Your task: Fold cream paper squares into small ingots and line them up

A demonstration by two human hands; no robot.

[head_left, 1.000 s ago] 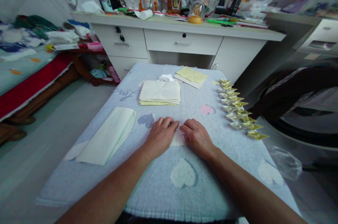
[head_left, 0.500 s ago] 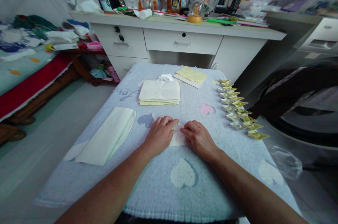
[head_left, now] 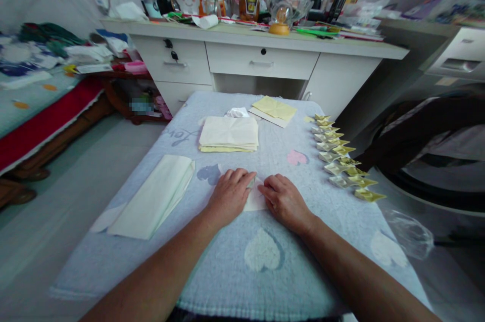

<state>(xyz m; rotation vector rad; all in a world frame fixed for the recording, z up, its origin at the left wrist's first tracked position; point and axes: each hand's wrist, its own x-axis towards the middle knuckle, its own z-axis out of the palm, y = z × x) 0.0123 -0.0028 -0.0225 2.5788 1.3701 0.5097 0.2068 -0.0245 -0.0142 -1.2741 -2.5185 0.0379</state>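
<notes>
Head | paper (head_left: 256, 204) | near edge left-to-right | long axis unclear (hands (head_left: 231, 194) (head_left: 285, 201) overlap)

Both hands (head_left: 232, 194) lie close together, fingers (head_left: 276, 181) bent.

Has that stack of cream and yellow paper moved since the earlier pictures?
No. The rectangular stack of cream and yellow paper lies in the same place, judged against the pink heart printed on the light-blue cloth.

Both hands (head_left: 232, 196) on pale paper (head_left: 255, 203)
</notes>
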